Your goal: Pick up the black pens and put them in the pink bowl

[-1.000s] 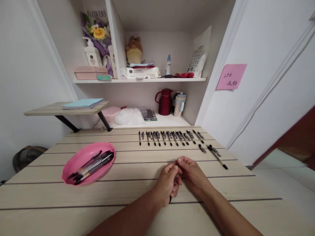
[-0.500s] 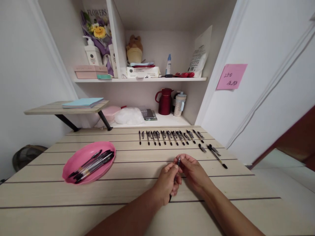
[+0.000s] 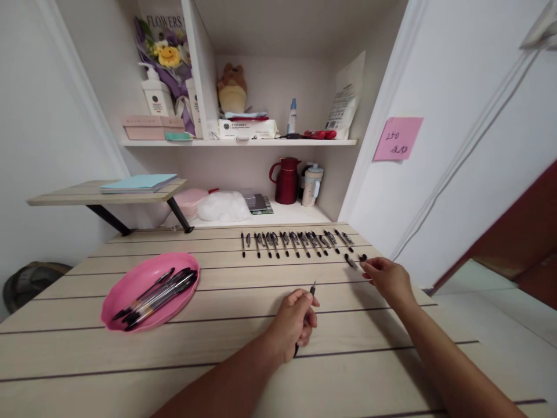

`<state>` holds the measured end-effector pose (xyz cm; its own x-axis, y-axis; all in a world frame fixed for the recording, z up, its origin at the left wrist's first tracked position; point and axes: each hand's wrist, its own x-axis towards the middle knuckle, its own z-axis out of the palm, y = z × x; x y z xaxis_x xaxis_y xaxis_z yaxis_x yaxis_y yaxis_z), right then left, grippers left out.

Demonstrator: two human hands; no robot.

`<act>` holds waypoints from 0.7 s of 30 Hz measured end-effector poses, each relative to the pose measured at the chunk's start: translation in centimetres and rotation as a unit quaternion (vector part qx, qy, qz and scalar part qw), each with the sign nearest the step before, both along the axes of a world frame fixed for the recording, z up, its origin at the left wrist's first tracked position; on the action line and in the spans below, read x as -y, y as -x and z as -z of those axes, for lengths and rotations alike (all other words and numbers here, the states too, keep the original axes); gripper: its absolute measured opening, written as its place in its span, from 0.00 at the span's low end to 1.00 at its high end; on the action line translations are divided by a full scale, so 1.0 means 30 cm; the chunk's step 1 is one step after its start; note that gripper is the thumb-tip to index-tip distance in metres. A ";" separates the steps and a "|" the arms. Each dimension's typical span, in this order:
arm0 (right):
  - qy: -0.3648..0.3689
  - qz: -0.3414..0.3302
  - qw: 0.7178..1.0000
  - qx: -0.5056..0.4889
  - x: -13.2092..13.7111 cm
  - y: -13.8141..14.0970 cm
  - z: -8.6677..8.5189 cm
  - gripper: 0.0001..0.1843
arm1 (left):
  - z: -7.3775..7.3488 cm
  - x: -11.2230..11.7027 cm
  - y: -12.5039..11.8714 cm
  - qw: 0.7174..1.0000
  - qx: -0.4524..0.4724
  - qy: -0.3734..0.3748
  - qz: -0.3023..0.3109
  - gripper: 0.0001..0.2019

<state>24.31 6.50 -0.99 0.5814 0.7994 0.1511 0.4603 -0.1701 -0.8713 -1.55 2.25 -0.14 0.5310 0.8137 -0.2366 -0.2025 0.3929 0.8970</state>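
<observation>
My left hand (image 3: 298, 319) is wrapped round a black pen (image 3: 313, 288), its bare tip pointing up and away; its dark other end shows below the fist. Over at the right, my right hand (image 3: 389, 281) is pinched beside a small black piece (image 3: 362, 257) that looks like a pen cap. Whatever lies between those fingertips is too small to make out. Just left of them lies another dark cap-like piece (image 3: 350, 261). A row of pens with small dark pieces beside them (image 3: 297, 244) stretches along the back of the table.
At the left, a pink tray (image 3: 108, 296) holds several pens. A small raised shelf (image 3: 65, 196) carries blue-covered papers (image 3: 139, 183). Behind the table stand a red jug (image 3: 286, 181), a pale cup (image 3: 311, 186) and a crumpled white bag (image 3: 224, 206). A wall borders the right side.
My right hand has left the pen in my left hand and moved right to the loose pieces, covering the pen lying there. My left hand keeps its pen. The view has shifted slightly.
</observation>
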 end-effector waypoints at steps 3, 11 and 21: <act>0.072 -0.017 0.995 0.070 0.003 -0.049 0.035 0.10 | 0.006 -0.004 0.001 1.000 0.001 0.002 0.007 0.14; 0.149 -0.004 0.922 0.356 -0.010 -0.022 0.036 0.13 | 0.001 -0.001 0.004 1.000 0.001 -0.003 0.008 0.13; 0.214 0.003 0.893 0.396 -0.013 0.003 0.018 0.13 | 0.004 -0.003 0.003 1.000 0.000 0.006 0.014 0.14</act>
<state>24.22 6.88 -1.54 0.4314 0.8802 0.1980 0.9016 -0.4132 -0.1276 -1.63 2.34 -0.26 0.5537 0.7955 -0.2461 -0.1916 0.4094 0.8920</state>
